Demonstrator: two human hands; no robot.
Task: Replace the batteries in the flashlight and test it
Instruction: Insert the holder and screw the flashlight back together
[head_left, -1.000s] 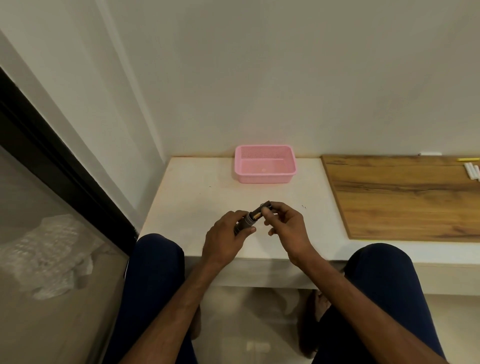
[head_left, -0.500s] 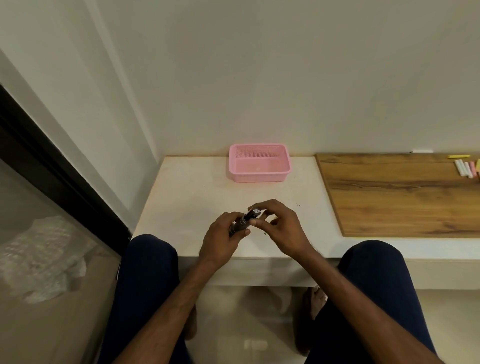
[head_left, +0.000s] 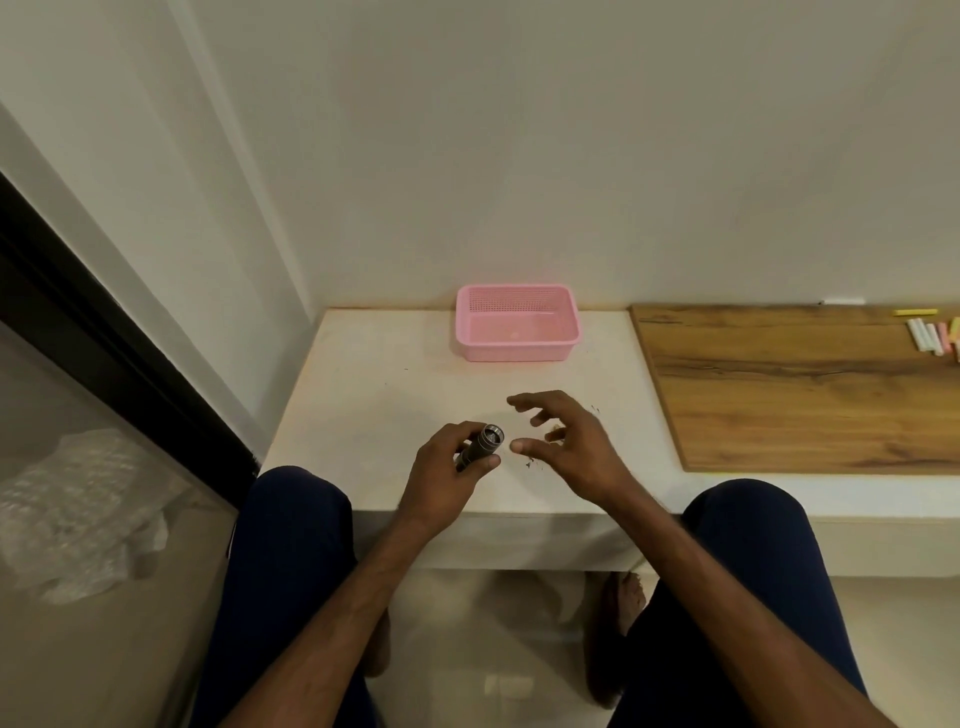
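Note:
A small dark flashlight (head_left: 480, 447) with a silver-ringed end is gripped in my left hand (head_left: 447, 467), just above the near part of the white ledge (head_left: 363, 395). Its ringed end points up and to the right. My right hand (head_left: 566, 441) hovers beside it, a short gap away, fingers spread and nothing in them. No loose battery shows on the ledge. An empty pink plastic basket (head_left: 517, 323) stands at the back of the ledge against the wall.
A wooden board (head_left: 789, 384) covers the ledge to the right, with several coloured chalk sticks (head_left: 932, 335) at its far right corner. A dark window frame (head_left: 104, 332) runs along the left. My knees sit below the ledge edge, crumpled plastic wrap (head_left: 78, 514) on the floor left.
My right hand has let go of the flashlight's end and pulled away to the right, fingers opening. The piece it was pushing in has gone inside; the left hand keeps its grip.

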